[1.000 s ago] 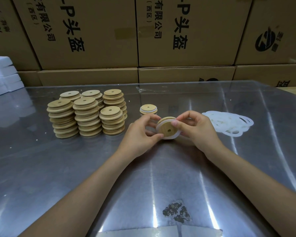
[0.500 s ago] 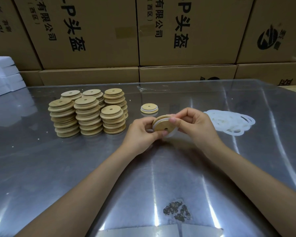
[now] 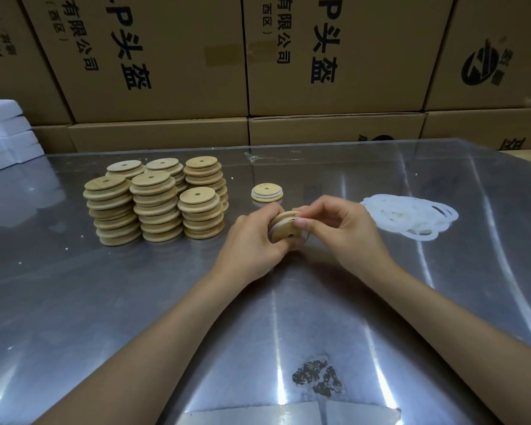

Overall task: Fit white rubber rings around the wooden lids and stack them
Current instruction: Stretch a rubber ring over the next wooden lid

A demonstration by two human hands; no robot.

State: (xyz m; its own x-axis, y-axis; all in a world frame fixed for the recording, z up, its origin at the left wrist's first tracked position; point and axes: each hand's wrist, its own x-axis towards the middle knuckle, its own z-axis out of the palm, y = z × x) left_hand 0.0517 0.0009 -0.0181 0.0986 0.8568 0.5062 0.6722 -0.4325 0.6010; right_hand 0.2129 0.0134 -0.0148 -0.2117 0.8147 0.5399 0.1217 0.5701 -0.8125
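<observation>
A round wooden lid [image 3: 284, 229] with a small hole is held on edge just above the table, a white rubber ring [image 3: 278, 223] partly seated around it. My left hand [image 3: 252, 243] grips the lid from the left. From the right, my right hand [image 3: 341, 228] pinches the ring at the lid's top edge with thumb and forefinger. One lid with a white ring fitted [image 3: 267, 192] lies flat just behind my hands. Several stacks of bare wooden lids [image 3: 154, 200] stand at the left. A pile of loose white rings [image 3: 411, 219] lies to the right.
Printed cardboard boxes [image 3: 172, 56] form a wall along the far edge of the shiny metal table [image 3: 105, 302]. White foam blocks [image 3: 3, 136] sit at the far left. A dark scuffed patch [image 3: 316, 378] marks the table near me.
The lid has turned more edge-on between my hands, and the white ring now sits closer around it. My right thumb and forefinger have moved onto the lid's top edge.
</observation>
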